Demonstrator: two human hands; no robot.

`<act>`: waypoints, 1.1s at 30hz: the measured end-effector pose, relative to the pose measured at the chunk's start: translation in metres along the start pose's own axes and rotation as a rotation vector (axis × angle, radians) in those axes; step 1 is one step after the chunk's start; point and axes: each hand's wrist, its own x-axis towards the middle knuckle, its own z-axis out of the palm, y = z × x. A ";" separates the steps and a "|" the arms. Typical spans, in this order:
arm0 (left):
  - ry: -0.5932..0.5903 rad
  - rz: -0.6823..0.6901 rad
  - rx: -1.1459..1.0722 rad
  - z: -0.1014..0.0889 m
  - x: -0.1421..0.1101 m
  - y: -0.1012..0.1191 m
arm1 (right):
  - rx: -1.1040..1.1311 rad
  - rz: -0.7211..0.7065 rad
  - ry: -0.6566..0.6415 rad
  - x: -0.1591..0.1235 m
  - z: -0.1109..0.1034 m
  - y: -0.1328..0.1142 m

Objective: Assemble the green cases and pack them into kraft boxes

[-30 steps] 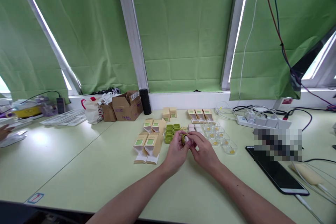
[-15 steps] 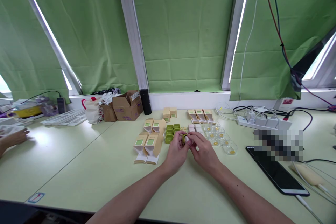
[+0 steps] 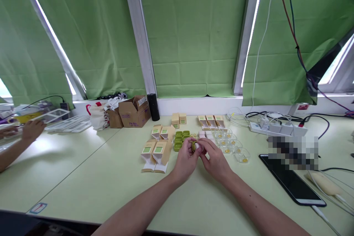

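Observation:
My left hand (image 3: 186,161) and my right hand (image 3: 217,160) meet at the middle of the table, fingers closed around a small olive-green cup (image 3: 193,146). A whitish piece shows at the cup's side between my fingertips; its shape is mostly hidden. Just behind my left hand stand several olive-green square cups (image 3: 178,139) in rows. Pale pink blocks (image 3: 202,133) lie behind my right hand. To their right are several clear plastic containers (image 3: 243,156) with yellow centres. Left of my hands, cardboard boxes (image 3: 163,147) with green windows stand with flaps open.
More small boxes (image 3: 210,121) stand at the back. A phone (image 3: 294,180), cables and a power strip (image 3: 276,129) lie on the right. At the back left are a brown carton (image 3: 135,112) and a black cylinder (image 3: 153,107). At far left, another person's hand (image 3: 33,129) holds a clear-windowed frame.
My hands stay in nearly the same place, with only slight finger movement around the cup. At far left, the other person's hands have come further into view, lifting a white-edged frame.

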 end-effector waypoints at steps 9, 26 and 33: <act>0.003 -0.038 -0.127 -0.003 0.002 0.005 | 0.087 0.092 -0.058 0.001 -0.006 -0.004; 0.024 -0.009 0.032 -0.019 0.004 0.013 | 0.369 0.370 0.022 0.007 -0.013 -0.008; 0.079 0.259 0.388 -0.027 0.007 0.005 | 0.672 0.514 0.067 0.009 -0.008 -0.002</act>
